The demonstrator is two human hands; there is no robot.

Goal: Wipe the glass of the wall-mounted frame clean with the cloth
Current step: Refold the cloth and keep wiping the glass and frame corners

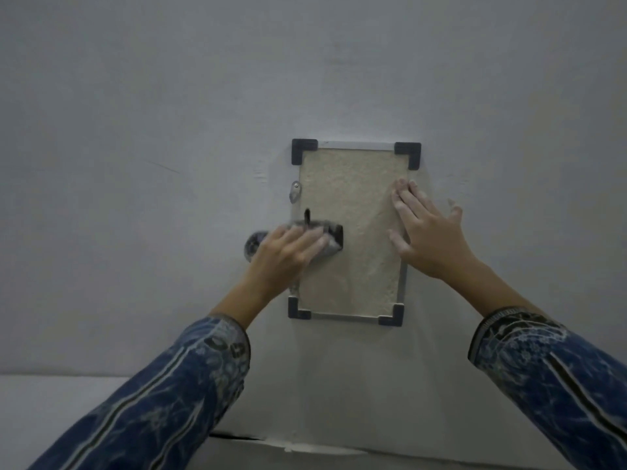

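A small upright frame [353, 144] hangs on the white wall, with a thin metal rim, dark corner caps and a beige textured panel behind its glass [353, 205]. My left hand [285, 256] presses a grey patterned cloth [334, 237] flat against the glass at the frame's left edge, about mid-height; part of the cloth sticks out left of the hand. My right hand [431, 232] lies flat with fingers spread on the frame's right edge, partly on the glass and partly on the wall.
A small metal clip [294, 191] sits on the frame's left side above the cloth. The white wall [169, 130] fills the view. Below runs a white ledge [61, 401] with a dark crack [237, 437] along its seam.
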